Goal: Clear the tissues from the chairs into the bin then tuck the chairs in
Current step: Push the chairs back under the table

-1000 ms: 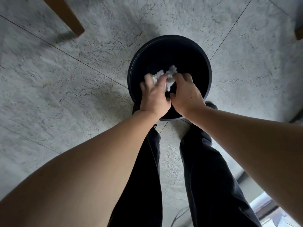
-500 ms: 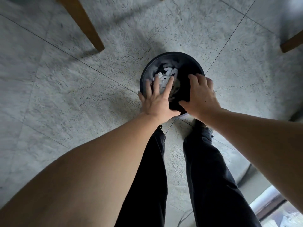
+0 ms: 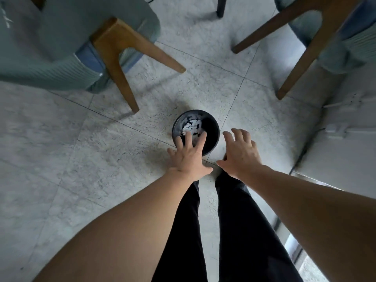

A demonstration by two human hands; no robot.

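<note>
A round black bin (image 3: 213, 129) stands on the floor in front of my feet, with crumpled white tissues (image 3: 191, 127) lying inside it. My left hand (image 3: 188, 157) hovers above the bin's near edge, fingers spread and empty. My right hand (image 3: 241, 153) is just right of the bin, fingers loosely spread, holding nothing. A green upholstered chair with wooden legs (image 3: 61, 47) stands at the upper left. A second chair (image 3: 335, 33) of the same kind stands at the upper right.
Grey marble-look floor tiles (image 3: 81, 159) spread all around. A dark table leg (image 3: 220, 7) shows at the top centre. A white wall or cabinet with a power strip and cables (image 3: 341, 127) runs along the right. My black trouser legs (image 3: 223, 231) are below.
Both hands let go of the tissue wad, which now lies in the bin. My hands opened and lifted away, and my view rose so the chairs came into sight.
</note>
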